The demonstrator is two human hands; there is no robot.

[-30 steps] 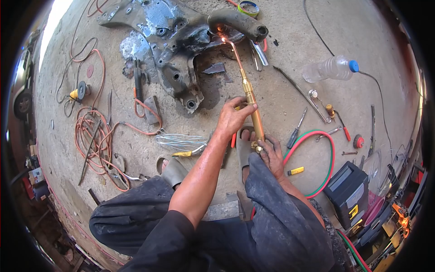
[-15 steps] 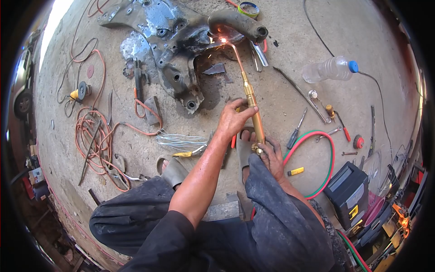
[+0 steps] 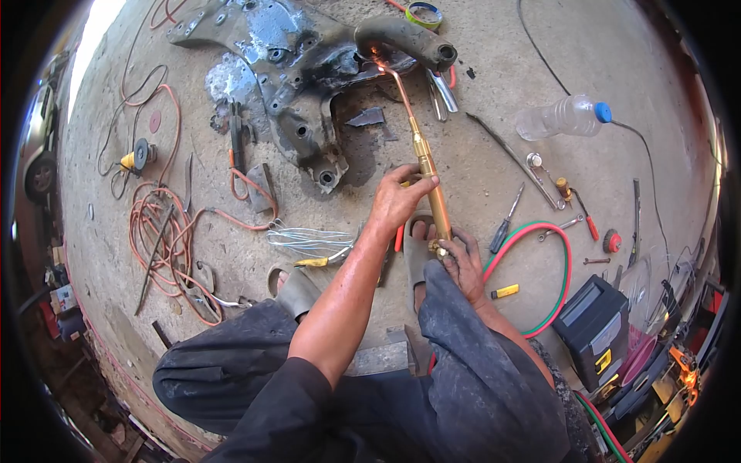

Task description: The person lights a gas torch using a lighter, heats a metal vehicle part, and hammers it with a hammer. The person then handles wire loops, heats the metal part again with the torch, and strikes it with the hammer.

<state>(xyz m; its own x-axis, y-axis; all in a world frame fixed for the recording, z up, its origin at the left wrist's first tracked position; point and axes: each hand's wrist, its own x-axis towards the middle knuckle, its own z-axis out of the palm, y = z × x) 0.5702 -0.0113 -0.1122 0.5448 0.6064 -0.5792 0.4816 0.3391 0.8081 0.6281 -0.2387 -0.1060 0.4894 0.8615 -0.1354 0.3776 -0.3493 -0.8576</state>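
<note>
My left hand [image 3: 403, 196] is wrapped round the brass body of a gas torch [image 3: 438, 204]. At the torch's rear end, by the valves, my right hand [image 3: 463, 266] has its fingers pressed on the fittings. The thin bent copper tip points up and left to a glowing orange spot on a dark metal frame part [image 3: 299, 127], just beneath its curved tube [image 3: 401, 38]. A loose jagged metal scrap [image 3: 366, 117] lies on the floor below that spot. Part of my right palm is hidden behind the fingers and my knee.
Right of the torch are a plastic bottle [image 3: 563, 118], a screwdriver [image 3: 506, 220], red and green hoses [image 3: 569, 270] and a black case [image 3: 590, 328]. Bundled wires [image 3: 309, 241] and a coiled orange cable [image 3: 158, 239] lie left. Sandaled feet are beneath my arms.
The bright white glow and sparks at the torch tip have dimmed to a small orange glow. The tip has shifted very slightly; both hands keep their places on the torch.
</note>
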